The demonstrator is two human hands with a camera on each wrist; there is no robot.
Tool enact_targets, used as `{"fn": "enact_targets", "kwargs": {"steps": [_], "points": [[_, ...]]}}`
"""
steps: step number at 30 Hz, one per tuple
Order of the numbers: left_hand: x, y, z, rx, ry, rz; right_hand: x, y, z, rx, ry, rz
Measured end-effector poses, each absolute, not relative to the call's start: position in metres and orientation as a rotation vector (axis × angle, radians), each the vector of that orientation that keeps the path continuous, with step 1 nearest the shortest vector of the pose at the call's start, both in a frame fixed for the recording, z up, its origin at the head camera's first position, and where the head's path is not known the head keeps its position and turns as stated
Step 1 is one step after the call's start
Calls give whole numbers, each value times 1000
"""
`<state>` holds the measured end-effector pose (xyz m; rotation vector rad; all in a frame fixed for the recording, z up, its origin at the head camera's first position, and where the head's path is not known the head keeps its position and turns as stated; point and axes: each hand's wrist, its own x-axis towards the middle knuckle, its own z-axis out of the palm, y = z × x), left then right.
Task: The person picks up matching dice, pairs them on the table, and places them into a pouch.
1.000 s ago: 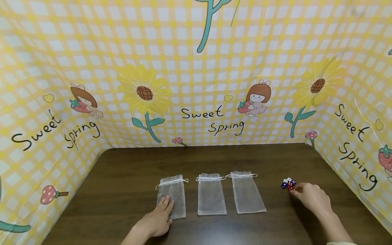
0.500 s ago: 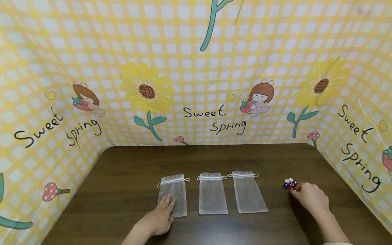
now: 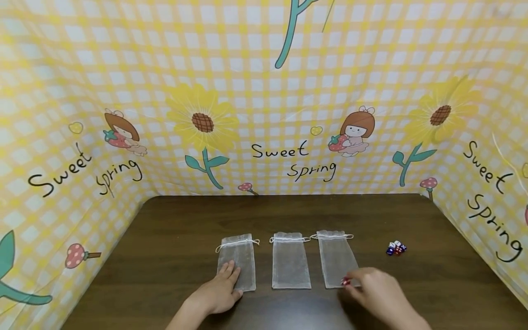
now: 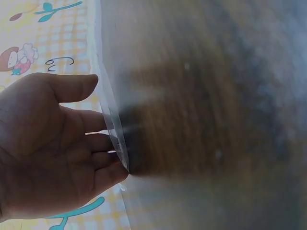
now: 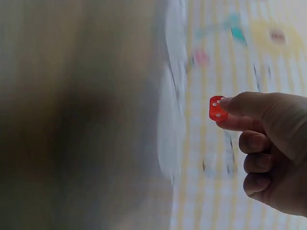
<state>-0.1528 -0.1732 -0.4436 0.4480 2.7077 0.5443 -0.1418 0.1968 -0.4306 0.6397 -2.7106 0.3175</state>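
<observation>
As fingers [image 5: 242, 123] pinch, die [image 5: 215, 110] seemingly hovers.

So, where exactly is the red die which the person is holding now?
In the head view, the red die is low and right of centre, pinched in the right hand by the near edge of the rightmost mesh bag.

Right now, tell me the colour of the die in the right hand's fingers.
The die is red with white dots, clearest in the right wrist view.
</observation>
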Motion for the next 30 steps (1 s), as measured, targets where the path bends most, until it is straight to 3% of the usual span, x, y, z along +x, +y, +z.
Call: {"fn": "enact_targets", "kwargs": {"steps": [7,15,24,30], "points": [[-154,-172,-444,450,2722,543,-133,155,-449,1121,-2636,428],[-154,-174,-444,430,2702,551,-133,137,-460,1253,-2657,394],[-153,-176,-445,428,2703,562,-132,137,-455,1180,-2753,382],[-154,-174,-445,434,2712,550,-147,177,-434,728,-2828,345]]}}
